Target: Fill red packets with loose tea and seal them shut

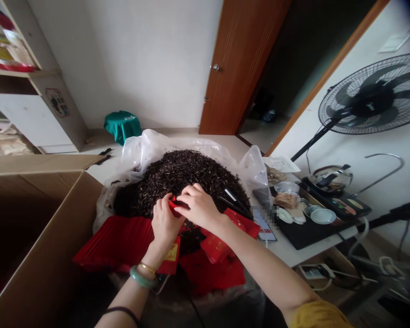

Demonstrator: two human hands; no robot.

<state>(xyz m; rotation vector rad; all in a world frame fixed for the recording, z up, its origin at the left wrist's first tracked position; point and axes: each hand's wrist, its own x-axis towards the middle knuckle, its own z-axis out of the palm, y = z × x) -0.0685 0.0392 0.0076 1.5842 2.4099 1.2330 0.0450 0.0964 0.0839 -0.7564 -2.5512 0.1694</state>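
My left hand (164,221) and my right hand (200,207) meet over a heap of dark dried leaves (191,171), which look like loose tea. Between them both sets of fingers pinch a red packet (172,205); only a small part of it shows, the rest being covered by my fingers. Below my left wrist lies a long row of red packets (119,241), stacked close together. More red packets (215,271) are spread under my right forearm. A black scoop-like tool (232,200) with a white strip rests on the leaves beside my right hand.
Clear plastic (146,146) lines the heap. An open cardboard box (44,246) stands at the left. On the right, a table (287,259) carries a phone (263,225), small cups (323,215) and a glass kettle (331,177). A black fan (372,98) stands behind it.
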